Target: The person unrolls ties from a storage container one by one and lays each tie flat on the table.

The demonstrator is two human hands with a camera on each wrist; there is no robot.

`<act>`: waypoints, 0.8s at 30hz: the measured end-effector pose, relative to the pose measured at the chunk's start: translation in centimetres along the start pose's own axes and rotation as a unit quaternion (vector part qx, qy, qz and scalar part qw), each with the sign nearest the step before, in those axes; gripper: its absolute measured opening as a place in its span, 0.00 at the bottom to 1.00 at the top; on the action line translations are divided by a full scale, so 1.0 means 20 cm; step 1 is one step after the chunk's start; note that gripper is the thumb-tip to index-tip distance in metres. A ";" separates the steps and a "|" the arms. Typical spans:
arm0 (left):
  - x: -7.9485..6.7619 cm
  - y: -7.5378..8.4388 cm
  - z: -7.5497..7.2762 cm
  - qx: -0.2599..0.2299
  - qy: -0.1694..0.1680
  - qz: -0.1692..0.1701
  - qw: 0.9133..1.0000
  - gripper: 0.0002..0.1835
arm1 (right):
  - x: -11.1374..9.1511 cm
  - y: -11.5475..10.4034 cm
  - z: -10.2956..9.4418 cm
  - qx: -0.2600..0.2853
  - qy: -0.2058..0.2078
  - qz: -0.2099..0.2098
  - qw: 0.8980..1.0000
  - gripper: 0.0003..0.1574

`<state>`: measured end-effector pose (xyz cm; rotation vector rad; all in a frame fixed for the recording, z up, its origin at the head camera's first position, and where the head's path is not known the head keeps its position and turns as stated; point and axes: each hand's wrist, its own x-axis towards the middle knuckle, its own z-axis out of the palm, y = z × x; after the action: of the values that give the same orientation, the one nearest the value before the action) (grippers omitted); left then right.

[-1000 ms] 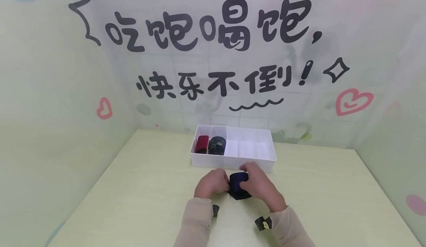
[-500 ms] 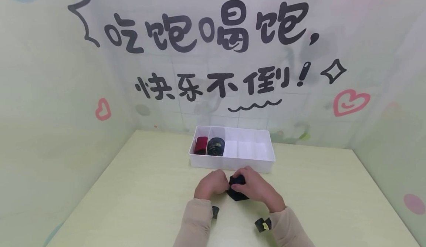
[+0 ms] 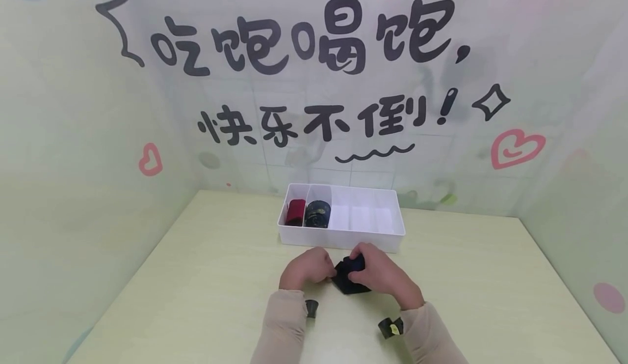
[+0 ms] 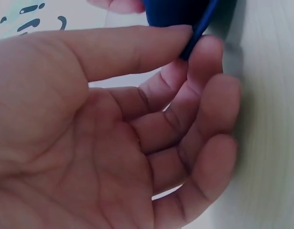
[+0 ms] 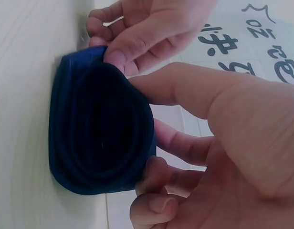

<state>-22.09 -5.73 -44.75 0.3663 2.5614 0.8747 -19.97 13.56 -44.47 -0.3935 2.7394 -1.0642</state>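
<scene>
A dark blue necktie [image 5: 101, 129], rolled into a coil with layers visible from its end, stands on the table just in front of the white box. Its flat pointed end [image 3: 349, 285] spreads toward me in the head view. My left hand [image 3: 310, 268] pinches an edge of the tie between thumb and index finger; the left wrist view shows that dark blue edge [image 4: 200, 33] there. Around the coil, my right hand [image 3: 380, 270] has its thumb on one side and fingers on the other. In the head view, the right hand covers part of the coil.
Behind the hands stands a white divided box [image 3: 343, 237]. Its two left compartments hold a red rolled tie [image 3: 296, 211] and a dark patterned roll [image 3: 318, 213]. A printed wall [image 3: 314, 173] rises at the table's back edge, with side walls left and right.
My right hand first shifted a little left with the coil, then slightly back to the right. The coil has turned and looks lower. My left hand stays at the tie's edge.
</scene>
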 end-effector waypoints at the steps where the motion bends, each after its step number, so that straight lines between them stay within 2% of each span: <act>1: 0.00 0.00 0.00 -0.003 -0.001 0.001 1.000 0.18 | 0.00 0.00 0.00 0.000 -0.003 0.002 1.000 0.19; 6: -0.01 -0.03 -0.02 -0.018 0.002 -0.004 1.000 0.13 | 0.00 0.02 -0.01 -0.002 -0.016 -0.015 1.000 0.22; 11: -0.01 -0.06 -0.04 -0.035 0.004 -0.004 0.999 0.12 | 0.01 0.04 -0.02 -0.023 -0.027 -0.035 0.999 0.24; 17: -0.02 -0.09 -0.06 -0.043 0.008 0.003 0.999 0.11 | -0.01 0.03 -0.03 -0.033 -0.026 -0.035 0.998 0.21; 21: -0.02 -0.10 -0.08 -0.046 0.018 -0.007 0.999 0.11 | 0.00 0.03 -0.03 -0.017 -0.024 -0.039 0.999 0.17; 24: -0.02 -0.11 -0.08 -0.052 0.027 -0.015 0.998 0.11 | 0.00 0.03 -0.03 0.000 -0.027 -0.040 0.999 0.18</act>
<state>-22.68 -8.48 -44.85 0.2770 2.5506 1.0152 -20.28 14.42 -44.47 -0.5268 2.6961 -1.0574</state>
